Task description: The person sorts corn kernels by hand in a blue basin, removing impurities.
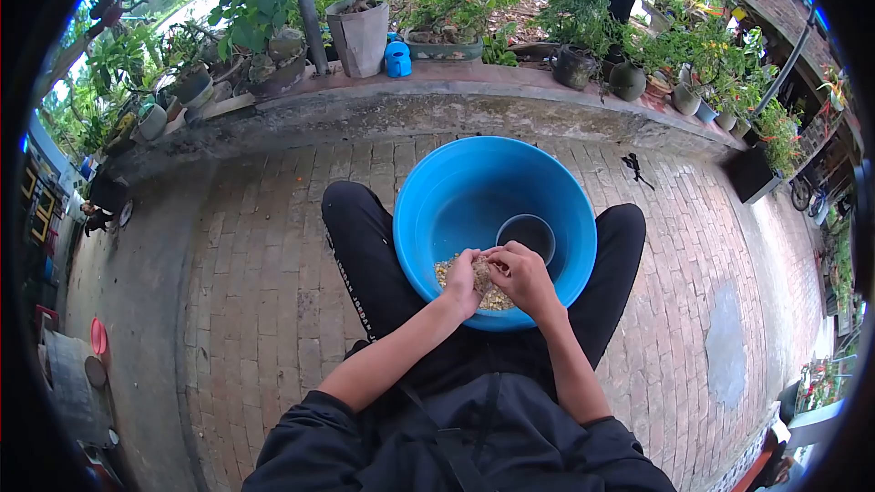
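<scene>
A large blue basin point(436, 210) sits between my legs, with pale yellowish grains or kernels point(498, 301) at its near side. Inside it, toward the right, stands a small dark round bowl point(529, 233). My left hand point(462, 282) is cupped around a light brown, rough clump point(482, 277) of a kind I cannot make out. From the right, my right hand point(523, 275) meets it, fingers bent and pinched together at the clump. What lies between those fingertips is hidden. Both hands are over the near part of the basin.
Brick paving point(255, 282) surrounds me. Beyond the basin runs a low ledge point(410, 114) with potted plants and a blue watering can point(397, 59). A small black object point(636, 169) lies on the bricks to the right. A red item point(98, 335) is at far left.
</scene>
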Available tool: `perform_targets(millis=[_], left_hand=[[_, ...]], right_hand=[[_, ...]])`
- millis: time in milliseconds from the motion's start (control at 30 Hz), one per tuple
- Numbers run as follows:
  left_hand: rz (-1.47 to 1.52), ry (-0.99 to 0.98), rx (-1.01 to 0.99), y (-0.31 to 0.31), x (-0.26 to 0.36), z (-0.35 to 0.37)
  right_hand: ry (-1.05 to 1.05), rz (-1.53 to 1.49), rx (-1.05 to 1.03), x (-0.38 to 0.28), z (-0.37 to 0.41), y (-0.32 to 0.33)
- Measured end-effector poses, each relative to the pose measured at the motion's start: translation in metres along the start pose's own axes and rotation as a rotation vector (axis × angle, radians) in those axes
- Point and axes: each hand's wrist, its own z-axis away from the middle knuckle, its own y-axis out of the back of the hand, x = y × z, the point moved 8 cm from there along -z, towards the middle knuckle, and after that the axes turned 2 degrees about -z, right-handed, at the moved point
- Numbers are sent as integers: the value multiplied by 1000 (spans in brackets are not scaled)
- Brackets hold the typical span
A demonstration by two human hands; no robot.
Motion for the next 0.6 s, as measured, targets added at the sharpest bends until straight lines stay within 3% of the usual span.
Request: perform_targets(millis=[100,433,600], left_hand=[[12,-16,12,-6,4,7],[22,4,-67,-12,4,9],[27,18,-60,-14,4,11]], right_hand=[[-88,-254,31,1,0,3],[-193,-335,7,10,3,7],[-363,-610,-36,28,8,3]])
